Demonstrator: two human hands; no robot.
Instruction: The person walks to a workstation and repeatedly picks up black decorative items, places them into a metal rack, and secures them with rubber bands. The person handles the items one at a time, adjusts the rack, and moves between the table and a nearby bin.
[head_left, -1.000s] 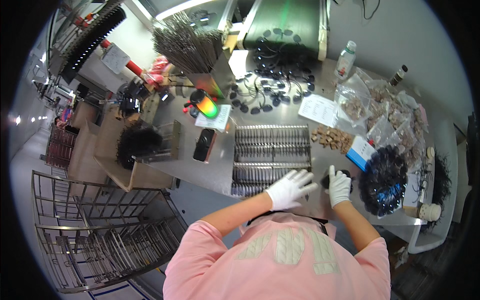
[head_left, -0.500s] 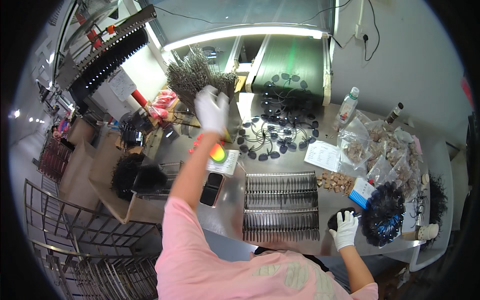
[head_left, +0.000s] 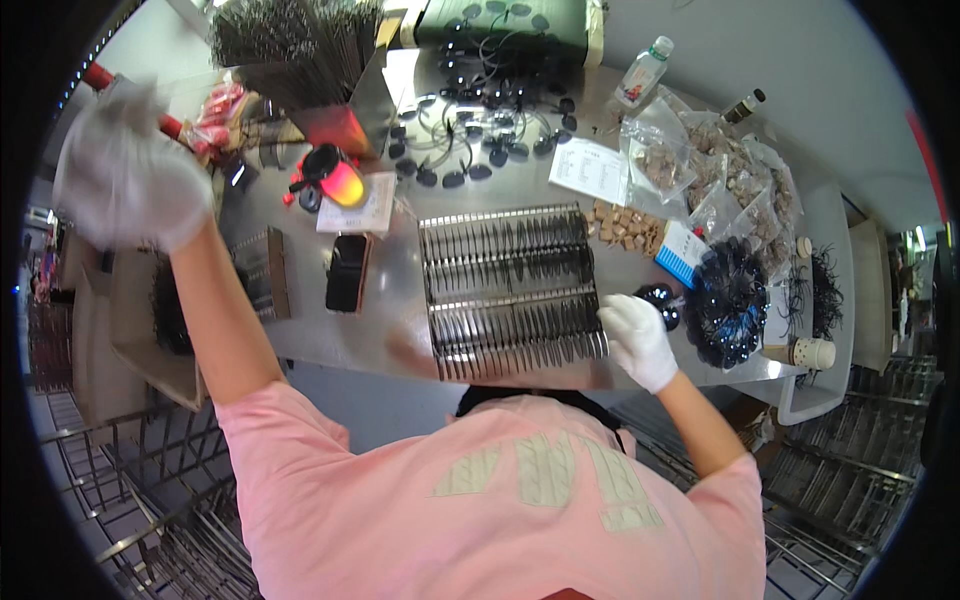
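Note:
My left hand (head_left: 130,175), in a white glove, is raised at the far left, smeared by motion. Its fingers cannot be made out, nor whether they hold anything. Under the same white kind of glove, my right hand (head_left: 640,342) is at the right edge of a metal rack (head_left: 512,295) holding rows of thin dark upright pieces. Its fingers are curled, with the tips at that edge; what they hold, if anything, is hidden. Just beyond this hand lie glossy black rounded pieces (head_left: 658,296), beside a ring-shaped bunch of shiny dark pieces (head_left: 728,305).
Thin metal wires (head_left: 300,50) stand bundled at the back left. Nearer are an orange-yellow lit lamp (head_left: 340,182) and a phone (head_left: 348,272). Black oval pieces on curved stems (head_left: 455,135) spread behind the rack. Small brown blocks (head_left: 628,228), plastic bags (head_left: 710,160) and a bottle (head_left: 643,75) lie rightward.
My left hand has left the wire bundle and swung out to the far left. My right hand has come off the black rounded piece and moved left to the rack. The view has shifted.

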